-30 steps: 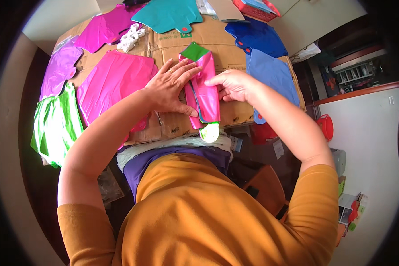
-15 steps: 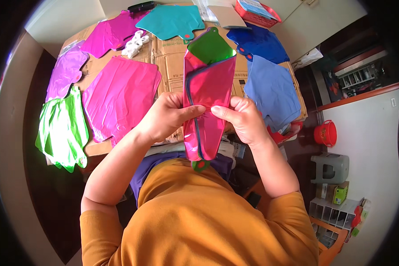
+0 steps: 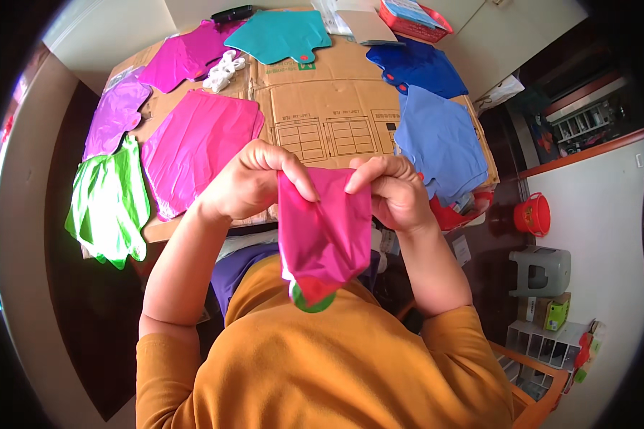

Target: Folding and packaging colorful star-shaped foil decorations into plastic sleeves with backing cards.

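Observation:
In front of my body hangs a folded sheet of shiny pink film (image 3: pixel 329 236), with a rounded green and red tab at its lower end. My left hand (image 3: pixel 254 182) pinches its upper left edge between thumb and fingers. At the upper right corner my right hand (image 3: pixel 393 189) grips the same sheet, the fingers curled behind it. Both forearms reach up over the table's near edge. A larger flat pink film sheet (image 3: pixel 204 146) lies on the table to the left of my left hand. Right of my right hand is a light blue sheet (image 3: pixel 442 143).
Cardboard (image 3: pixel 322 93) covers the table. Around its rim lie bright green (image 3: pixel 111 200), purple (image 3: pixel 114 118), magenta (image 3: pixel 182 57), teal (image 3: pixel 279 36) and dark blue (image 3: pixel 422 68) sheets. White clips or loops (image 3: pixel 224 71) are near the magenta one. A red basket (image 3: pixel 436 34) stands far right.
The pink sheet has been folded down from a tall upright strip with green showing at its top into a shorter piece. My fingers have shifted to its upper edge.

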